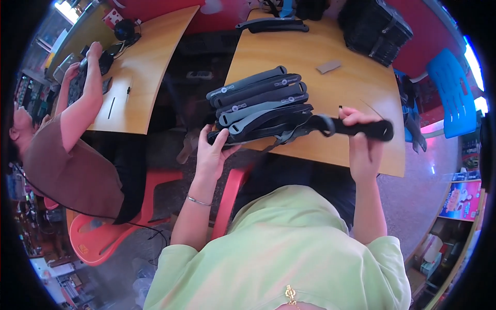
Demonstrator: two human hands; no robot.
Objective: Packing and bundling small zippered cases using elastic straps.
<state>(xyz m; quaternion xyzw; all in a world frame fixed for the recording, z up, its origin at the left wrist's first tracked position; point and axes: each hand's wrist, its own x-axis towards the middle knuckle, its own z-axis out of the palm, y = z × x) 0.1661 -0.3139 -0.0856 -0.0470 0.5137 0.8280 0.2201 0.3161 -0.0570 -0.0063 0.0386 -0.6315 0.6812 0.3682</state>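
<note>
A row of grey and black padded belts [258, 95], each with slotted ends, is packed together at the near part of the wooden table. My left hand [213, 150] is closed on the left end of the nearest belt, a black padded belt [271, 125], with the thumb on top. From that belt's right end a black strap [381, 130] runs out to the right. The fingers of my right hand [363, 142] pinch this strap close to its rounded free end. A small dark tip shows above my right fingers; I cannot make out what it is.
More belts [274, 25] lie at the table's far edge. A black case [376, 31] stands at the far right, near a small brown piece [328, 66]. Blue chair [450, 93] at right. On the left, a person [77, 155] sits at another table [155, 57].
</note>
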